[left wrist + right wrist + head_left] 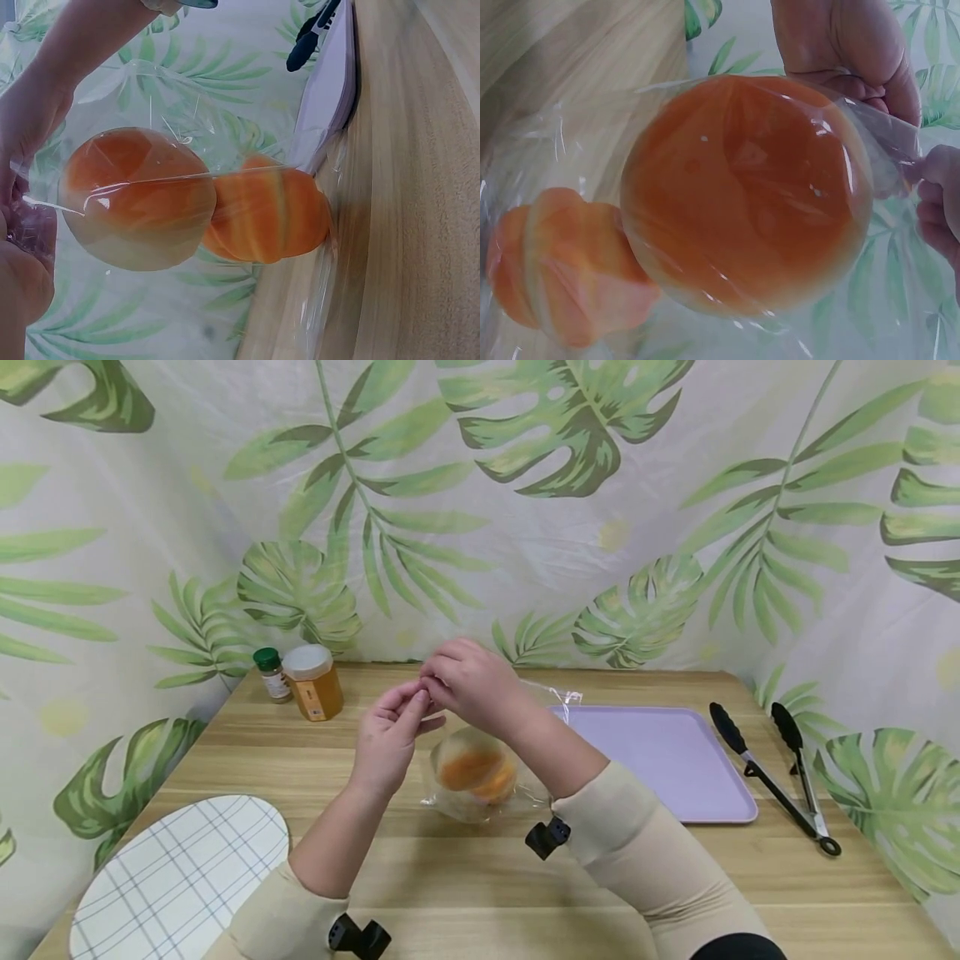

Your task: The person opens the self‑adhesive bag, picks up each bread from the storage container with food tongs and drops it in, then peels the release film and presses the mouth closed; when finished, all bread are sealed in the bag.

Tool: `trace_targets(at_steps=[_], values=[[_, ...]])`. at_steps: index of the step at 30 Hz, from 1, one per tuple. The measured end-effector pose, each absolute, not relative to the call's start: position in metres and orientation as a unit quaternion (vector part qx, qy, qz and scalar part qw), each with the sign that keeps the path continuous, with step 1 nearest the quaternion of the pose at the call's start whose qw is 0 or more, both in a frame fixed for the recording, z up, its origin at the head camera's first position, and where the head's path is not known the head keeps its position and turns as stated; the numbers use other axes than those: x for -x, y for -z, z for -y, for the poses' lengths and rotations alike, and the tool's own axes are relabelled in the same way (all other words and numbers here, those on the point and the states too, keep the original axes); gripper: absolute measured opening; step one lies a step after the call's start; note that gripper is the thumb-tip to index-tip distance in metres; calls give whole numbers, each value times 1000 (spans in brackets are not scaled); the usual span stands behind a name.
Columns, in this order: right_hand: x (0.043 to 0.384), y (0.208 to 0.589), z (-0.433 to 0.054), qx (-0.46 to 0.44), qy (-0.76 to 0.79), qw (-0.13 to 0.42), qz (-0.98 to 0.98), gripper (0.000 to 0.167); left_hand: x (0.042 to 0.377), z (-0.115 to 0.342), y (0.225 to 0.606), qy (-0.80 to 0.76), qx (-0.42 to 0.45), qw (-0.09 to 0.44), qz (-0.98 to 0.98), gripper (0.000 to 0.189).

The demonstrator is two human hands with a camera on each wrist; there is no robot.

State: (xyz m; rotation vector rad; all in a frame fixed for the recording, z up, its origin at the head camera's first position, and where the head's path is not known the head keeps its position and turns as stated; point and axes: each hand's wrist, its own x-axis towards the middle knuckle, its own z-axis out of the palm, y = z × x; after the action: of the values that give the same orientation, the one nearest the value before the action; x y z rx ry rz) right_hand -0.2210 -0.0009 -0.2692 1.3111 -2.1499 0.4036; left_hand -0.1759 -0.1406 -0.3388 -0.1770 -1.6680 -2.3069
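Observation:
A clear plastic bag (pixel 319 300) hangs upright over the table, its lower end at the tabletop in the left wrist view. Inside are a round, golden-brown bun (pixel 742 195) and a ridged orange bread roll (pixel 270 214) below it. My left hand (pixel 386 739) pinches the bag's gathered top with thumb and fingers. Close against it, my right hand (pixel 476 681) pinches the same plastic, the fingertips of both hands meeting. The exact finger contact is partly hidden behind the right hand in the head view.
A lilac tray (pixel 645 760) lies right of the bag, with black-tipped tongs (pixel 780 793) beside it. At the back left stand a honey jar (pixel 315 685) and a green-capped spice bottle (pixel 272 675). A checked oval placemat (pixel 180 877) covers the front left.

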Motion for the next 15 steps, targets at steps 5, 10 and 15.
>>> trace_targets(at_steps=[5,10,15], values=[[222,272,2,-489,-173,285,806,9,177,141,340,803,59,143,575,22],[223,277,3,-470,-223,260,814,9,177,141,339,801,56,139,579,21],[225,281,2,-447,-265,245,819,8,175,141,338,798,55,135,585,23]])
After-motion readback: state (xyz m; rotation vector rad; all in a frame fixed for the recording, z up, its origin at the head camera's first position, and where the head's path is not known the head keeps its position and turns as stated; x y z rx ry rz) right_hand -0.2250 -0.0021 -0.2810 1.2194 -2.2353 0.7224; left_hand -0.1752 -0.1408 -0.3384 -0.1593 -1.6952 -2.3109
